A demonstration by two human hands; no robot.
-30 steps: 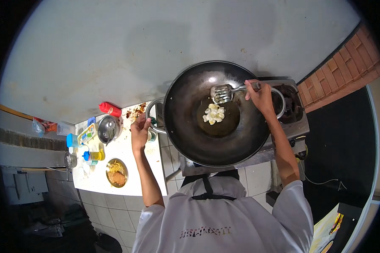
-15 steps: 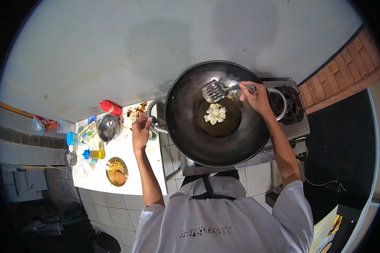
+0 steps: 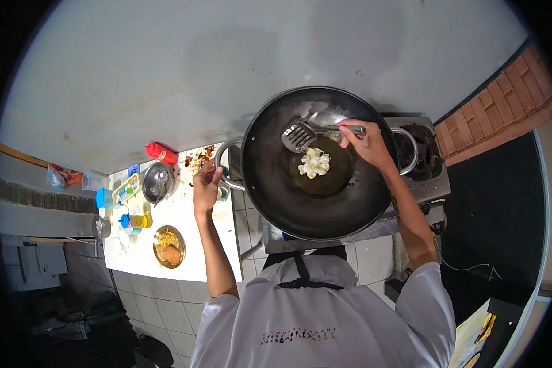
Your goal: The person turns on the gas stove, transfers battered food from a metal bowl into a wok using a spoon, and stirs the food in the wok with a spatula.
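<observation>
Slotted spatula (image 3: 305, 134) lies inside the big dark wok (image 3: 270, 190), its flat blade just beside a cluster of pale food pieces (image 3: 314, 163); whether the two are touching, I cannot tell. The right hand (image 3: 367, 144) pinches the spatula's handle between thumb and fingers, above the right part of the wok. The left hand (image 3: 207, 186) is at the looped left handle (image 3: 230, 147) of the wok, with the thumb against the metal and the fingers bent; how firmly they are closed around it, I cannot tell. Around the food, a dark shiny liquid (image 3: 325, 184) covers the bottom of the wok. The wok is over the stove (image 3: 437, 189), in front of the person. On the white table (image 3: 196, 245), to the left, are a red bottle (image 3: 161, 153), a metal bowl (image 3: 158, 179) with a utensil inside, and a round plate (image 3: 177, 235) that bears yellow strips and a browned piece.
</observation>
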